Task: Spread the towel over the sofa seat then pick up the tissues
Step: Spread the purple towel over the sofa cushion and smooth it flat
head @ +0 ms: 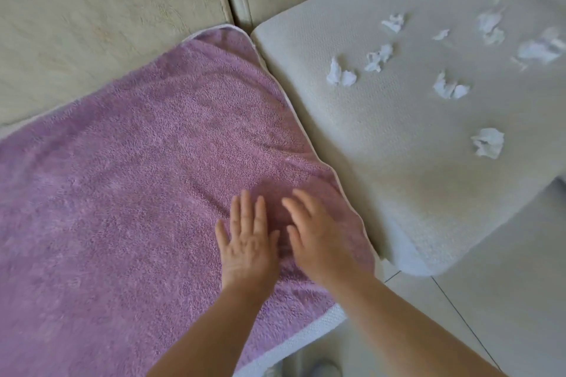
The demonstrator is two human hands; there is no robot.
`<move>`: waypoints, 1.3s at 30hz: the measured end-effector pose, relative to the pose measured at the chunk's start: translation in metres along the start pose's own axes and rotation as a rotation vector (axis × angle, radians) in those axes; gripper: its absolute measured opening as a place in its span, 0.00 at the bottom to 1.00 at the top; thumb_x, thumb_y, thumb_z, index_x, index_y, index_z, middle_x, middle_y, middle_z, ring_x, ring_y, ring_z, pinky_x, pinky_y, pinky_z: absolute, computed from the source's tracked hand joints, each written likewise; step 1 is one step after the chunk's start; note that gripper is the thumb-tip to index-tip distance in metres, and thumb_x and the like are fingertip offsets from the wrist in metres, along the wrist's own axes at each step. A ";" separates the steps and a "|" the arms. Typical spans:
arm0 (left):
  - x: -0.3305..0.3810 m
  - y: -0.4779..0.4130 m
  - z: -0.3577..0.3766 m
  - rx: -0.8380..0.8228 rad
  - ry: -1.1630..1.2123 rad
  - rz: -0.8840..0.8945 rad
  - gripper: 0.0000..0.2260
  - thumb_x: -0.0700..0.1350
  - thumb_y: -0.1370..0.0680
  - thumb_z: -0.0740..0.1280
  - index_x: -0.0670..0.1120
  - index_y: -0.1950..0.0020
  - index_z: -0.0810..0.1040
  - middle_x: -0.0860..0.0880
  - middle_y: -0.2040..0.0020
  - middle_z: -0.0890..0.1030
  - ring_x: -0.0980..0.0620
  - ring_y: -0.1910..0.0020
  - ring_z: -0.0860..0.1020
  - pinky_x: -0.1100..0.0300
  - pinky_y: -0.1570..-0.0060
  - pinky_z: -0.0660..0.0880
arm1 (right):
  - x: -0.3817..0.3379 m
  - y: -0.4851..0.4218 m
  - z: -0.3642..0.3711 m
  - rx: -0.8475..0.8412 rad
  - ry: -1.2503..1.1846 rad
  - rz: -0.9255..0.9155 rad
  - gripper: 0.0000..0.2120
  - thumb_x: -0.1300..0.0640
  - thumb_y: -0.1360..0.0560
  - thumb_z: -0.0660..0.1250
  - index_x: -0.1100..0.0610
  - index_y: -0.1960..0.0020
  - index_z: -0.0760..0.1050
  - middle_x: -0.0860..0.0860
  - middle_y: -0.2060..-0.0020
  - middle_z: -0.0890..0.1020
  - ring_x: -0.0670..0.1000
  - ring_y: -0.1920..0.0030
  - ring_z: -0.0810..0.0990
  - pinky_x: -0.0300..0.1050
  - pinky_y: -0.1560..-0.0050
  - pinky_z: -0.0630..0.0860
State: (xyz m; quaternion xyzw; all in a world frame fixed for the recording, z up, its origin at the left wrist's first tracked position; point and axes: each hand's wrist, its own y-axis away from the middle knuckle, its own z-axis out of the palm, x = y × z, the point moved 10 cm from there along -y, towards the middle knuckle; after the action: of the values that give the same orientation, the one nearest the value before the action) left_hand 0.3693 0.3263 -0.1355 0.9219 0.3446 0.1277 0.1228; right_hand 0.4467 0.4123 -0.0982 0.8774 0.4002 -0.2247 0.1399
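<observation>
The purple towel (128,180) lies on the sofa seat (333,320). The left hand (248,242) and right hand (318,239) press it, fingers flat. The tissues (341,73) still wait.

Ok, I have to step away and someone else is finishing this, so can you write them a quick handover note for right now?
Left hand: open, flat on the purple towel.
Right hand: open, fingers on the towel beside the left, slightly blurred.
Towel: spread over the sofa seat, with a few ripples near the hands.
Tissues: crumpled pieces scattered on the neighbouring cushion, none in hand.
Done: towel laid out.
Left: smooth the ripples if wanted, then gather every tissue.
</observation>
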 end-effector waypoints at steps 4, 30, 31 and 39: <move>-0.057 -0.017 -0.008 0.041 0.137 -0.294 0.28 0.54 0.19 0.46 0.43 0.23 0.41 0.42 0.22 0.42 0.46 0.24 0.39 0.45 0.26 0.44 | -0.041 0.001 0.060 -0.243 0.073 -0.126 0.21 0.51 0.25 0.54 0.53 0.35 0.71 0.51 0.34 0.74 0.54 0.32 0.71 0.55 0.34 0.70; 0.026 -0.189 -0.034 -0.133 -0.077 0.114 0.33 0.65 0.23 0.49 0.58 0.25 0.35 0.50 0.24 0.33 0.48 0.26 0.31 0.34 0.31 0.38 | 0.116 -0.217 0.024 -0.202 -0.413 0.581 0.11 0.52 0.23 0.62 0.57 0.47 0.77 0.54 0.55 0.80 0.55 0.52 0.78 0.45 0.54 0.71; 0.025 -0.194 -0.035 -0.128 -0.078 0.101 0.34 0.66 0.23 0.48 0.56 0.25 0.35 0.51 0.24 0.33 0.49 0.26 0.31 0.35 0.30 0.37 | 0.118 -0.223 0.023 -0.195 -0.360 0.573 0.07 0.54 0.23 0.61 0.56 0.51 0.77 0.52 0.58 0.79 0.54 0.56 0.77 0.44 0.56 0.69; 0.006 -0.240 -0.053 -0.152 -0.108 0.079 0.31 0.65 0.22 0.44 0.56 0.24 0.38 0.52 0.24 0.32 0.50 0.26 0.31 0.36 0.30 0.37 | 0.101 -0.266 0.022 -0.152 -0.538 0.637 0.11 0.55 0.25 0.59 0.57 0.64 0.72 0.49 0.68 0.73 0.53 0.64 0.71 0.46 0.67 0.63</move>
State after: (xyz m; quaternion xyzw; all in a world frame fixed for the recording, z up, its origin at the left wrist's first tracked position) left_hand 0.2121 0.5136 -0.1598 0.9284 0.2902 0.1082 0.2056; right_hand 0.2957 0.6384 -0.1855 0.8545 0.0737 -0.3611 0.3660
